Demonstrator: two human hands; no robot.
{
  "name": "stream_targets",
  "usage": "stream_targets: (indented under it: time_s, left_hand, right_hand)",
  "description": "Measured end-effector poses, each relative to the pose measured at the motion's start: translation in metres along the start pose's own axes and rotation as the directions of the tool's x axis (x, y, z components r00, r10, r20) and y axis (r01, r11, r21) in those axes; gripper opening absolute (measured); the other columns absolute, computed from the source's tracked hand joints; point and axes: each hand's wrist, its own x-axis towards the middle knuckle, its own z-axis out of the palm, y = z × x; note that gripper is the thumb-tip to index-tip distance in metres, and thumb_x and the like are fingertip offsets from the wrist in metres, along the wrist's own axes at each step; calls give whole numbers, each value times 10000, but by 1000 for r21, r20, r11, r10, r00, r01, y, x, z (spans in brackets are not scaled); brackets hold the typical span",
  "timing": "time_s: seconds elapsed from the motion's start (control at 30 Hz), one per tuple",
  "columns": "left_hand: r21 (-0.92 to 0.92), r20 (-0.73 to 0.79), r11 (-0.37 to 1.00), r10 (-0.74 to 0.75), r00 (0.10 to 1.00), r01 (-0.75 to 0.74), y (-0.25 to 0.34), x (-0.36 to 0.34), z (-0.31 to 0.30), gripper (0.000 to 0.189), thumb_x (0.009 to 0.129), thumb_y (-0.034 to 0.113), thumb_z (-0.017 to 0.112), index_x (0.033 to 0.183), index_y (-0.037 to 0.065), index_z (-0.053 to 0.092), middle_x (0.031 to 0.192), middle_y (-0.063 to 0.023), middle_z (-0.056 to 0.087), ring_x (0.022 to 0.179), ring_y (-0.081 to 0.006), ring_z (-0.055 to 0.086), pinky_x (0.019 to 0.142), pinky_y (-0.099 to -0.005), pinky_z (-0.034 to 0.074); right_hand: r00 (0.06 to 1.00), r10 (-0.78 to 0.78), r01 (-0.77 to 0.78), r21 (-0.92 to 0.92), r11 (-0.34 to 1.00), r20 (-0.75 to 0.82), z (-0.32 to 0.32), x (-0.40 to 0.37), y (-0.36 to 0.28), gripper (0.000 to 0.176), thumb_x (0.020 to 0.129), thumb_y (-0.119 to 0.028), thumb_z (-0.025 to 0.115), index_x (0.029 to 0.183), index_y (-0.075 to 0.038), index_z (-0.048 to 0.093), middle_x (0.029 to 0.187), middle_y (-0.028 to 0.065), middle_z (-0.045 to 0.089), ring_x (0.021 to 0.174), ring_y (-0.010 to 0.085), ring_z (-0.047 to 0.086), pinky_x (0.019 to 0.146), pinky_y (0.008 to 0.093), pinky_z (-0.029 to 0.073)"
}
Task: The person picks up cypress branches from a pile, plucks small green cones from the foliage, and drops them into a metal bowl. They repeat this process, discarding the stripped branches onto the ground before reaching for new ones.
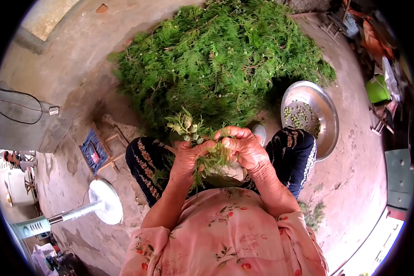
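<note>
Above my lap, my left hand (pixel 191 156) is closed round a green sprig (pixel 185 126) that carries pale green seed cones at its upper end. Close beside it on the right, my right hand (pixel 244 148) pinches thin leafy twigs of the same greenery between thumb and fingers. Feathery leaves hang down between the two hands. Beyond my knees lies a large heap of green branches (pixel 216 64). At the right of the heap, a metal basin (pixel 327 120) holds several small green cones.
A small wooden stool (pixel 106 154) and a white round fan base (pixel 106 202) stand at the left. A few loose sprigs (pixel 312 215) lie on the floor behind my right knee. Along the right wall are a green container (pixel 377 89) and assorted items.
</note>
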Motion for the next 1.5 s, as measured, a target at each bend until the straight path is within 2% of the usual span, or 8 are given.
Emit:
stream_targets:
  time_s: [0.3,0.6,0.67,0.73,0.8,0.87,1.0,1.5]
  left_hand:
    - [165,-66,986,-15,998,26,-4,-10,16,353,703,221,736,946,120,500,767,39,562,739,-87,542,433,-207,305]
    - [110,117,992,46,992,-59,-6,2,28,241,838,185,590,1042,58,566,983,-19,558,792,-107,520,618,-268,441]
    - [206,204,940,231,951,-272,-28,14,12,266,854,81,532,1113,24,535,1067,-78,540,936,-184,528,797,-317,438]
    - [553,554,216,626,549,-805,-50,28,-19,316,862,57,527,1176,32,498,1119,-115,536,1029,-223,503,889,-331,384]
    - [563,502,199,689,523,-802,-49,26,-7,245,881,56,502,1120,10,525,1024,-85,559,925,-195,524,836,-293,396]
    - [116,115,943,299,947,-312,-27,12,21,170,890,113,522,1009,-4,557,787,11,504,721,-96,437,679,-246,371]
    - [122,113,936,318,941,-331,-33,18,26,137,877,145,562,901,10,568,659,72,372,607,-37,292,538,-209,264]
    - [238,199,867,398,896,-438,-35,17,28,233,879,107,552,694,64,418,668,81,315,625,-35,256,520,-206,252]
  right_hand:
    - [820,-571,201,-953,228,36,-52,-13,-9,143,777,-14,602,916,20,613,794,8,589,580,81,521,532,232,437]
    - [372,-319,700,38,713,-872,-178,-22,-39,179,838,-168,533,890,-2,576,671,80,541,622,217,541,601,325,468]
    - [330,-767,-698,-689,195,-551,-168,-57,-61,231,829,-197,578,899,22,579,725,119,557,778,227,555,715,339,470]
    - [218,-868,326,-805,495,-446,-314,-70,-33,281,772,-195,658,896,47,590,812,162,597,776,211,562,708,339,458]
    - [137,-890,-486,-812,322,-435,-203,-80,-76,309,741,-188,698,883,66,594,871,177,612,766,194,550,711,307,452]
    - [153,-926,-550,-808,212,-346,-201,-89,-83,250,858,-123,521,1003,80,534,795,135,593,710,234,523,774,375,478]
    - [303,-584,751,-189,633,-753,-181,-73,-94,121,863,-40,483,928,28,559,814,87,590,735,211,558,728,313,484]
    - [873,-447,178,-726,664,-194,-12,-16,10,185,774,-66,661,931,24,622,748,59,546,575,83,542,485,215,437]
